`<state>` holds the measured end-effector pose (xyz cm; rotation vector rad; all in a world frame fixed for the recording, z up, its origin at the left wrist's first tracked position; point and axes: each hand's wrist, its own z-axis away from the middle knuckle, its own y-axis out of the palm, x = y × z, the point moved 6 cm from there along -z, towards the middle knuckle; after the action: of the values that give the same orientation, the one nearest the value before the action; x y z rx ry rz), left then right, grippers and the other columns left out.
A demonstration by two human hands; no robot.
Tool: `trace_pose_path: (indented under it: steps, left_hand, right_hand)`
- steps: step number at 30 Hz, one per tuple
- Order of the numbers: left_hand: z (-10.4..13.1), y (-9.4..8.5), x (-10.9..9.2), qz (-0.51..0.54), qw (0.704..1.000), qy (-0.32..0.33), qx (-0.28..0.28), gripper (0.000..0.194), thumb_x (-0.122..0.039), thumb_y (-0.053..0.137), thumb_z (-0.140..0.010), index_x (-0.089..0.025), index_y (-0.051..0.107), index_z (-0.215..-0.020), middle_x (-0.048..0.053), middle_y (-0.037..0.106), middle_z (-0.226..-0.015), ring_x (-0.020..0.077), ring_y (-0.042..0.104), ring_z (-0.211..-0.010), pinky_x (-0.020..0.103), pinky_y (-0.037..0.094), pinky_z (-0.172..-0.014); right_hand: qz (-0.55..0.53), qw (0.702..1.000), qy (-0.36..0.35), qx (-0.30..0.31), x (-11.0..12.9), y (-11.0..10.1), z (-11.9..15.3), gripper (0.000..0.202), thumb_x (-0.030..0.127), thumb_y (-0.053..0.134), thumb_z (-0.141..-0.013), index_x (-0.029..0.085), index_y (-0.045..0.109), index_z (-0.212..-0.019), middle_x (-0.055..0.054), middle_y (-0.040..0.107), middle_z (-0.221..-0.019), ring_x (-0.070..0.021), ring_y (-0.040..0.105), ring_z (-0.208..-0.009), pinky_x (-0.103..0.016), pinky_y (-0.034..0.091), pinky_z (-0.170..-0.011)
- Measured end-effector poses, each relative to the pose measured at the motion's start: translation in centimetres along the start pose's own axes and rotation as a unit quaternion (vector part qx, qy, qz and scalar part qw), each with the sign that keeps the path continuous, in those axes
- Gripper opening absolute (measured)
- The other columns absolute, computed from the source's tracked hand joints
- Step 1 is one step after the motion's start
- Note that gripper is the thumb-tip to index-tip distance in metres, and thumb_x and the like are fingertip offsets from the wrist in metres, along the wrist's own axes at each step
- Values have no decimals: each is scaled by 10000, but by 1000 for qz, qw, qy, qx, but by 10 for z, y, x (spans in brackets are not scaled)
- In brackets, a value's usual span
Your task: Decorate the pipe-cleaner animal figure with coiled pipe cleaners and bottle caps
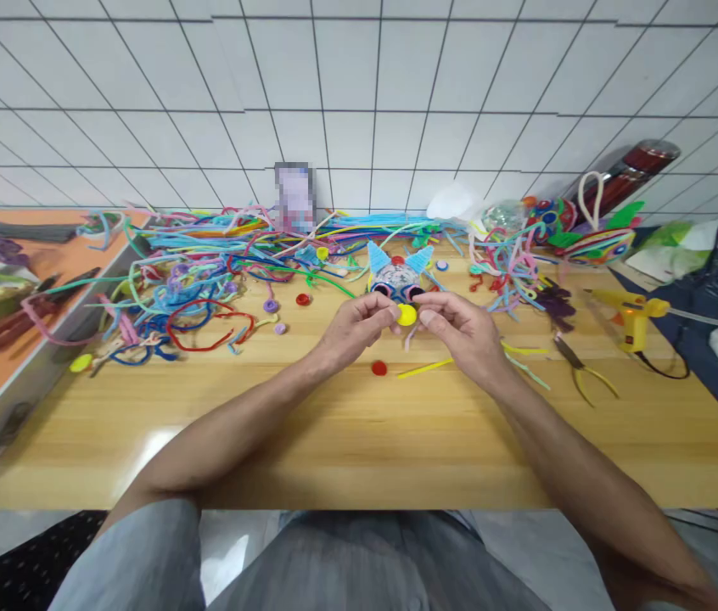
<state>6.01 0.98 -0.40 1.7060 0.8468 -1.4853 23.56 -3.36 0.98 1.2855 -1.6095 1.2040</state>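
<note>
Fingers of left hand (359, 327) pinch yellow disc (406, 315) at its left edge, above wooden table (333, 441). Right hand (464, 331) has thumb and index finger curled just beside disc's right edge; can't tell if they touch. Blue-eared craft figure (397, 274) sits right behind hands. Nearer: red disc (378, 368), yellow pipe cleaner (426, 368). Off right: yellow-handled pliers (578, 365), yellow glue gun (635, 324).

The yellow disc (406, 316) looks smooth, the wooden table (346, 450) glossy.
</note>
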Motion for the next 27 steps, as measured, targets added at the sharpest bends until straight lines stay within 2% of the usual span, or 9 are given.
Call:
trace_pose_path:
  steps: [3, 7, 10, 16, 22, 27]
  left_hand:
    - [2, 6, 3, -25, 999, 23, 20, 395, -544, 753, -915, -160, 699, -838, 4, 719, -724, 58, 402, -512, 223, 315, -516]
    - [3, 12, 5, -50, 997, 42, 44, 436, -587, 740, -924, -163, 706, -828, 24, 739, -748, 93, 524, -609, 240, 402, -615]
    - [3, 13, 7, -76, 995, 39, 53, 432, -581, 725, -929, -162, 717, -823, 26, 733, -762, 96, 514, -617, 242, 391, -615]
    - [5, 12, 7, -127, 990, 16, 58, 369, -486, 643, -975, -161, 752, -837, -16, 617, -644, 85, 376, -526, 247, 297, -539]
    - [4, 12, 3, -152, 986, 16, 71, 320, -439, 655, -938, -157, 725, -806, 11, 706, -719, 100, 499, -611, 242, 394, -625]
    - [3, 12, 0, -164, 983, 21, 81, 282, -394, 629, -941, -161, 708, -803, 2, 698, -699, 106, 564, -643, 236, 430, -661]
  right_hand:
    - [-40, 999, 12, 4, -10, 2, 6, 235, 421, 770, -916, 234, 783, -1058, 0, 790, -821, -164, 746, -718, -308, 626, -696]
    - [-34, 999, -6, -2, -15, 4, 10, 191, 401, 796, -899, 240, 781, -1001, 4, 780, -793, -156, 725, -699, -299, 607, -685]
    - [-22, 999, -31, -13, -16, 4, 14, 155, 376, 783, -912, 237, 772, -981, 6, 774, -789, -150, 713, -685, -297, 599, -681]
    - [67, 991, -102, -51, -10, 3, 20, 143, 254, 709, -915, 229, 772, -1041, -8, 795, -860, -155, 727, -728, -296, 592, -708]
    - [175, 966, -185, -54, 2, 7, 25, 200, 200, 656, -932, 263, 796, -1060, 0, 764, -808, -168, 705, -736, -309, 576, -725]
    - [176, 965, -186, -48, 1, 10, 25, 206, 167, 654, -906, 257, 798, -1023, 4, 749, -796, -161, 688, -725, -303, 561, -719]
